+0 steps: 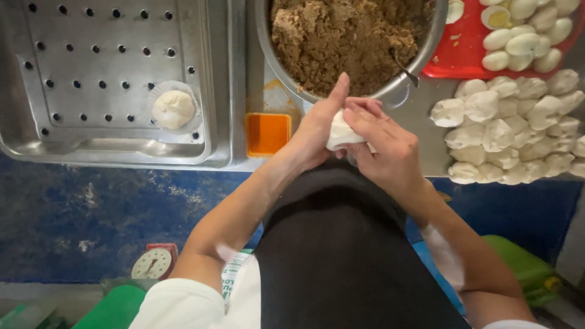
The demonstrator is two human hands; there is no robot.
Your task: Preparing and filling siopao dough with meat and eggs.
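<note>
- Honestly, my left hand [317,131] cups the dough ball [340,134] while my right hand [381,143] pinches it closed, just in front of the filling bowl [426,42].
- Seam's hidden, so it's maybe thin; squeezing too hard could burst it.
- Floury fingers might drop it off the table edge.

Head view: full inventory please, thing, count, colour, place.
perforated steel tray: one, silver, upper left
filled bun on paper: one, white, on the tray's right part
metal bowl: one, silver, top centre, holding brown crumbly filling
spoon: one, metal, in the bowl at its right side
small container: one, orange, below the bowl
red tray: one, top right, with peeled halved eggs
dough pieces: many, white, piled at right
scale: one, red with white dial, lower left
dough piece: one, white, between both hands
left hand: grip on the dough piece
right hand: grip on the dough piece
</note>
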